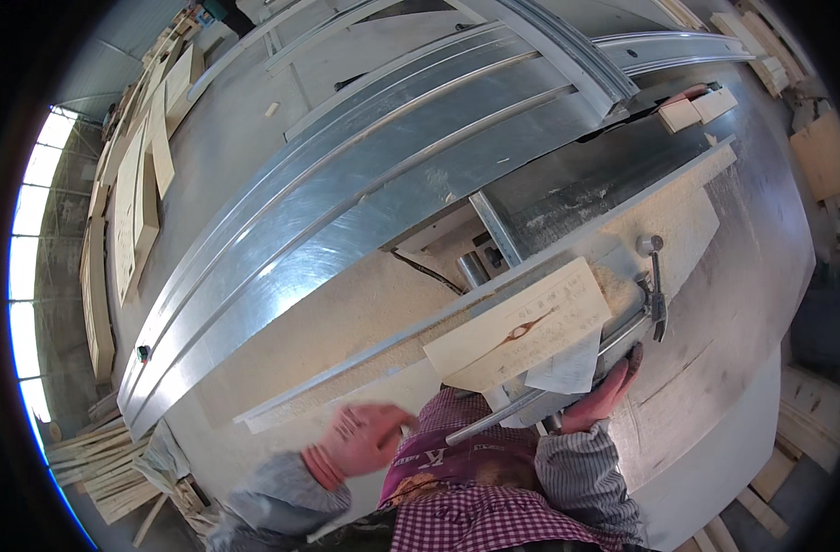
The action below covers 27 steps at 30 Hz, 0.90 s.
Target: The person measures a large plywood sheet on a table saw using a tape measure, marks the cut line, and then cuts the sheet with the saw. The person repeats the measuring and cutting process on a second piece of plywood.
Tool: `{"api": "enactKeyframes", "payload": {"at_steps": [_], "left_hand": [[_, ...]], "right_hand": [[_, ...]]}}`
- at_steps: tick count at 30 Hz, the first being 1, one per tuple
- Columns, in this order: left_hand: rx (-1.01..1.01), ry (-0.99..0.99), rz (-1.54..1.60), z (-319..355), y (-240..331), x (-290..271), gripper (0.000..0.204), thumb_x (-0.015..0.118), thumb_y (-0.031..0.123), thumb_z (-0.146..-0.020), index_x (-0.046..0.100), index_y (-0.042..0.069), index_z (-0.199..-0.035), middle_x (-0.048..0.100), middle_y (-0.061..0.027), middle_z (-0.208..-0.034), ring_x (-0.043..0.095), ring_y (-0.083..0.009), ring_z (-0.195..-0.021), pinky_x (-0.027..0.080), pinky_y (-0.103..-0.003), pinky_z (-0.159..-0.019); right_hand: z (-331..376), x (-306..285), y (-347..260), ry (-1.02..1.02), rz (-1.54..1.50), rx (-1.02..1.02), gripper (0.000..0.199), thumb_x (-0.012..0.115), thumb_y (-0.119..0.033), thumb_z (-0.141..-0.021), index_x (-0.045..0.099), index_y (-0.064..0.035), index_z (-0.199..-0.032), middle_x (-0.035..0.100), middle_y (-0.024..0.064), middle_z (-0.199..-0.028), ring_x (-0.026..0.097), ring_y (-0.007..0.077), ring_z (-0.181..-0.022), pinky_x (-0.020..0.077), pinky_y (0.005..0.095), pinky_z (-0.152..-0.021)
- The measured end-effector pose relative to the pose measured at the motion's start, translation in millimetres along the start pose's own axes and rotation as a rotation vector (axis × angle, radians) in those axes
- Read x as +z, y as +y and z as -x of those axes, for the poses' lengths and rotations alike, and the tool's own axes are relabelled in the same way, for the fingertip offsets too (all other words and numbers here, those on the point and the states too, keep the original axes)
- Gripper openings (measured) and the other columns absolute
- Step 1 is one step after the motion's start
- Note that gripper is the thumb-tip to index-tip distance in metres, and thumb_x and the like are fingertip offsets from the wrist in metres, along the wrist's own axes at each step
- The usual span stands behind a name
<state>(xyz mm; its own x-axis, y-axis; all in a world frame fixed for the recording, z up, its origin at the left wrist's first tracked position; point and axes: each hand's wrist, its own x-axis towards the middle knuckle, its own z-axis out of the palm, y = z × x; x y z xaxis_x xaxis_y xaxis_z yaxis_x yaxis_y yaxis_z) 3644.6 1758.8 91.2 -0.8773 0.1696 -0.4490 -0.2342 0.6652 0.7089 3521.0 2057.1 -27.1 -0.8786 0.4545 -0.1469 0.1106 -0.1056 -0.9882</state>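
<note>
My left hand [363, 440], in a pink work glove, hovers to the left of my apron [489, 474]. Its fingers are loosely bent, a little blurred, and nothing shows in them. My right hand [602, 397], also in a pink glove, lies along a curved metal bar [512, 411] on the machine, fingers stretched upward beside a small dark knob [552, 424]. A pale wooden board [521, 322] with a dark knot and faint handwriting rests just ahead of that hand. Under its near edge is a whitish sheet [567, 366]. A black-handled clamp lever [657, 294] stands to its right.
A grooved metal sliding table [365, 184] runs diagonally ahead. Between it and a sawdust-covered rail [365, 354] is an opening with a metal cylinder [473, 270]. Small wood blocks [696, 110] lie at far right. Boards [135, 212] and thin strips [98, 455] are stacked left.
</note>
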Motion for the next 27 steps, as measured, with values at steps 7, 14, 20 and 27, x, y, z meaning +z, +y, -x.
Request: {"api": "enactKeyframes", "payload": {"at_steps": [7,14,20,27], "left_hand": [[-0.174,0.035,-0.019,-91,-37,153,0.063,0.067,0.035,-0.074,0.049,0.009,-0.129,0.043,-0.0197,-0.135,0.038,-0.0354,-0.128,0.034,-0.043,-0.105],[0.221,0.31,0.126,-125,-39,147,0.057,0.066,0.032,-0.074,0.053,0.008,-0.124,0.051,-0.0174,-0.129,0.044,-0.0327,-0.124,0.037,-0.042,-0.102],[0.139,0.256,0.066,-109,-65,153,0.057,0.065,0.032,-0.074,0.053,0.008,-0.124,0.051,-0.0172,-0.129,0.044,-0.0326,-0.124,0.037,-0.042,-0.102],[0.123,0.252,0.057,-113,-76,153,0.056,0.065,0.032,-0.074,0.054,0.008,-0.124,0.051,-0.0171,-0.128,0.045,-0.0325,-0.123,0.037,-0.042,-0.102]], "right_hand": [[6,9,-3,-0.013,0.002,0.023,0.06,0.037,-0.034,-0.097,0.021,-0.0026,-0.144,0.022,0.0144,-0.149,0.027,0.0293,-0.135,0.0228,0.0428,-0.111],[5,16,0,0.028,-0.094,0.049,0.056,0.04,-0.037,-0.097,0.024,-0.0121,-0.145,0.028,0.0084,-0.147,0.033,0.0259,-0.132,0.0308,0.0416,-0.108],[8,27,-8,0.061,-0.059,0.035,0.058,0.042,-0.034,-0.096,0.026,-0.0054,-0.144,0.026,0.0099,-0.148,0.03,0.0247,-0.133,0.0261,0.0407,-0.11],[9,33,-11,0.069,0.007,0.025,0.055,0.037,-0.032,-0.098,0.025,-0.0048,-0.144,0.026,0.0099,-0.148,0.029,0.0239,-0.134,0.024,0.0398,-0.111]]}}
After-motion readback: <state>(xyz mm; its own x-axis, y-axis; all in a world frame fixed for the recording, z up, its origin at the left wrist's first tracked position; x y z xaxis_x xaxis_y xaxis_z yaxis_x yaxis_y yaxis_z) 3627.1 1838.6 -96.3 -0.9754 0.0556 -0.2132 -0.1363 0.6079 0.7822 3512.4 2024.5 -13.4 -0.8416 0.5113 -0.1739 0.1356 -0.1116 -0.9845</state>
